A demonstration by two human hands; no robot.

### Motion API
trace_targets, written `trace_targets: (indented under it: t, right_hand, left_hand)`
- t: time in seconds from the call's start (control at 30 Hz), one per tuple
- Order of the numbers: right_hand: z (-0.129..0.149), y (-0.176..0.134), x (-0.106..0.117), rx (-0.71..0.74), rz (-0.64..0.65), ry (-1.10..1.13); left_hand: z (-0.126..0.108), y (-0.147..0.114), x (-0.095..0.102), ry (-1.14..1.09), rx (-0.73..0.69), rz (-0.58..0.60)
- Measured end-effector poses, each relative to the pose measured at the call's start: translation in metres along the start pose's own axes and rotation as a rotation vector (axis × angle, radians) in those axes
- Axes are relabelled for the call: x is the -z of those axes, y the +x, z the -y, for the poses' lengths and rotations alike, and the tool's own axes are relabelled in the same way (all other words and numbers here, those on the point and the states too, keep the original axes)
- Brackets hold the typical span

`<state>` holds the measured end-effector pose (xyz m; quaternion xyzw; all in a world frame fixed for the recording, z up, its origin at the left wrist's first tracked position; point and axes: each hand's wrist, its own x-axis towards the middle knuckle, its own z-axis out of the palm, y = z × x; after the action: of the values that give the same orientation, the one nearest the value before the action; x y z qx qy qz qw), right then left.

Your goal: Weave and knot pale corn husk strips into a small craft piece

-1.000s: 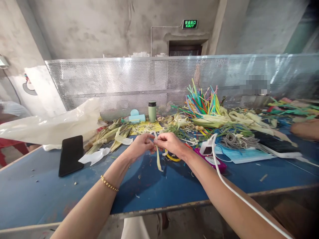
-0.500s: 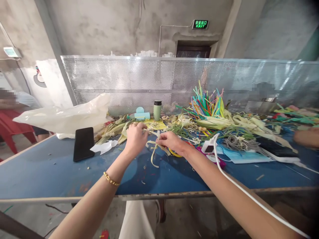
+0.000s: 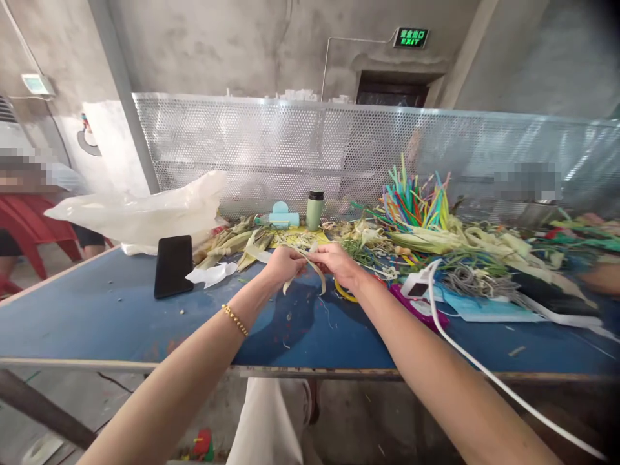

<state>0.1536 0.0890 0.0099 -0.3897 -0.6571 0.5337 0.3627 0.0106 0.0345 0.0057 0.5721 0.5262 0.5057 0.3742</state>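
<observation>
Pale strips of corn husk (image 3: 320,279) are pinched between my two hands above the blue table (image 3: 203,329). My left hand (image 3: 285,265), with a gold bead bracelet on the wrist, has its fingers closed on the husk strips. Right beside it, the fingertips of my right hand (image 3: 338,261) grip the same strips, and loose ends hang below. Fingers hide where the strips cross. Behind my left hand lies a heap of dry corn husks (image 3: 227,245). A yellow ring (image 3: 345,290) rests by my right wrist.
A black phone (image 3: 173,268), white scrap (image 3: 213,274) and plastic bag (image 3: 140,216) lie left. At the back stand a green bottle (image 3: 314,212) and bright pipe cleaners (image 3: 419,203). A white cable (image 3: 477,358) crosses my right arm's side, near a blue mask (image 3: 489,305). Another person's hand (image 3: 603,278) shows right.
My hands have come together, the left moving right and down toward the right. The husk strip's long tail has lifted from the table. The camera view has shifted slightly.
</observation>
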Motion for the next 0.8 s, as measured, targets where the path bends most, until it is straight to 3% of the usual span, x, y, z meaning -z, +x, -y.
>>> trace_targets:
  t: [0.17,0.27,0.53,0.8]
  right_hand:
    - [-0.007,-0.004,0.003,0.061,-0.028,-0.048]
    - [-0.007,-0.01,0.001,0.104,-0.075,-0.069]
    - [-0.008,-0.018,0.0,0.093,0.049,-0.021]
    - [-0.006,-0.02,-0.002,0.169,-0.012,0.002]
  left_hand:
    - [0.016,-0.001,-0.004,-0.211,0.105,-0.036]
    - [0.023,-0.002,-0.002,-0.32,0.132,0.011]
    - [0.022,-0.01,-0.003,-0.383,0.08,0.053]
    - [0.018,-0.011,-0.004,-0.493,0.158,0.115]
